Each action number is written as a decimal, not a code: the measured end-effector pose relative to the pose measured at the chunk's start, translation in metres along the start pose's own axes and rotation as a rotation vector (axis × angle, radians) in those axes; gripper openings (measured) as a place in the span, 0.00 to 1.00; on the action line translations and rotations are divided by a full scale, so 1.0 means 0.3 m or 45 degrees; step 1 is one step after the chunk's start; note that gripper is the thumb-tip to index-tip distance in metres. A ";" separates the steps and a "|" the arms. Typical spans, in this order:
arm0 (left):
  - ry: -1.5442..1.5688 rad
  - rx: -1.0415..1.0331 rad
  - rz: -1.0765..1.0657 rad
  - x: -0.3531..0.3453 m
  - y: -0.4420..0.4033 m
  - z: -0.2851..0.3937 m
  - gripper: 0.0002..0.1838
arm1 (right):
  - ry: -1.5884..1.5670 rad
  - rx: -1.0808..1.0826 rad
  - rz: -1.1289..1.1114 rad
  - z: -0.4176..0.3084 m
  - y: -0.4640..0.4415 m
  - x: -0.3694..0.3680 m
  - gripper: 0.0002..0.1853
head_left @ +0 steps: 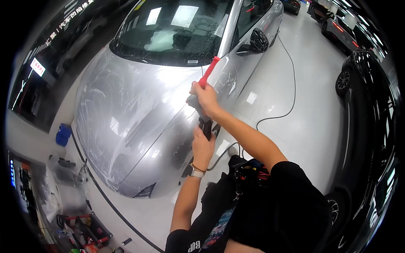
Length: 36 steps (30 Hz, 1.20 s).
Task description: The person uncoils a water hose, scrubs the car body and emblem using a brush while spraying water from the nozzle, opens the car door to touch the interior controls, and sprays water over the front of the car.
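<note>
A pale, glossy floor [276, 101] spreads beneath everything. The right hand [206, 100] wraps round the red-tipped tool [209, 72], the left hand [203, 145] grips its black near end [205, 125], above the right side of the silver car [130, 114]; a black car [360, 118] stands right, a blue container [63, 135] left.

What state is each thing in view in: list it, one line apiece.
Left hand: closed around the tool
Right hand: closed around the tool
Red-and-black tool: held in both hands
Silver hood: shut, streaked, wet-looking
Windshield: spotted
Side mirror: folded out
Black cable: slack on the floor
Far car's taillight: glowing red
</note>
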<state>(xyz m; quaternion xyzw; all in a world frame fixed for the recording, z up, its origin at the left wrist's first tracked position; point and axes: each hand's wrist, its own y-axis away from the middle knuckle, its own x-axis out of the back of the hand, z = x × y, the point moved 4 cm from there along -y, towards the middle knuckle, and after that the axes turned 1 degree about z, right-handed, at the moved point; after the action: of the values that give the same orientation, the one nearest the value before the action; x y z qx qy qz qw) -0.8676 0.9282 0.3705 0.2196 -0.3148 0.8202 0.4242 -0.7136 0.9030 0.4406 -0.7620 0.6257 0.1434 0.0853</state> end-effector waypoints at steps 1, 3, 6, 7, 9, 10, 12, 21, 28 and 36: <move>-0.011 0.006 0.001 -0.001 -0.020 0.016 0.31 | 0.053 -0.121 -0.153 0.016 -0.058 0.030 0.20; 0.694 0.447 -0.530 -0.015 -0.067 0.084 0.20 | -0.046 -0.389 -0.425 0.065 -0.203 0.104 0.25; 1.153 0.537 -0.812 -0.101 -0.152 0.112 0.13 | -0.297 -0.501 -0.591 0.185 -0.457 0.216 0.28; 1.190 0.602 -0.820 -0.116 -0.182 0.153 0.11 | -0.497 -0.622 -0.667 0.221 -0.511 0.238 0.28; 1.273 0.681 -0.917 -0.167 -0.272 0.241 0.12 | -0.713 -0.698 -0.744 0.205 -0.601 0.279 0.28; 1.365 0.735 -1.060 -0.216 -0.318 0.282 0.12 | -0.928 -0.742 -0.775 0.197 -0.660 0.311 0.28; 1.371 0.758 -1.054 -0.276 -0.390 0.303 0.13 | -0.966 -0.786 -0.749 0.205 -0.772 0.373 0.27; 1.593 1.021 -0.569 -0.380 -0.536 0.195 0.23 | 0.627 0.139 -0.450 0.130 -1.139 0.447 0.11; 1.670 1.128 -0.371 -0.343 -0.419 0.060 0.21 | 1.762 0.960 -0.706 0.110 -1.384 0.430 0.08; 1.756 1.199 -0.240 -0.339 -0.379 0.068 0.23 | 2.082 1.169 -0.115 -0.421 -1.958 0.422 0.08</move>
<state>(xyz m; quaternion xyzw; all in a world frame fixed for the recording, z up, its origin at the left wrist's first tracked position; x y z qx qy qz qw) -0.7156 0.9075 0.3586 -0.1516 0.4098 0.7774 0.4524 -0.1026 0.8653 0.4898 -0.5415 0.4565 -0.7011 -0.0830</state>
